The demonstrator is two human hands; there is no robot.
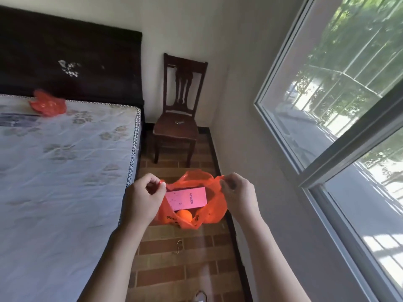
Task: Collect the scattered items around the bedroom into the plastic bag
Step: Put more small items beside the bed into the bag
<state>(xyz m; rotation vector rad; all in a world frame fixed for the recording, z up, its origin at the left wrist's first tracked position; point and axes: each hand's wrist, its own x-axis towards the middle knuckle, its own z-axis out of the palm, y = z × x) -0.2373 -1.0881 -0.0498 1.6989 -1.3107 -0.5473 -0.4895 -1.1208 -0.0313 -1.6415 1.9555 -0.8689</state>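
Observation:
I hold an orange-red plastic bag [209, 212] open in front of me above the brick floor. My left hand [145, 197] pinches its left handle and my right hand [236, 192] pinches its right handle. Inside the bag lies a pink box [186, 198] with dark lettering, and under it an orange ball [185, 215] shows. A second crumpled red plastic bag [48, 103] lies on the mattress near the headboard. A small metal item [178, 122] rests on the chair seat. A thin metal hook [179, 247] lies on the floor below the bag.
The bed with a white patterned mattress [65, 160] fills the left; its dark headboard [69, 59] stands against the far wall. A dark wooden chair [178, 110] stands in the corner. A large window [349, 105] runs along the right wall. The brick floor [181, 269] forms a narrow aisle.

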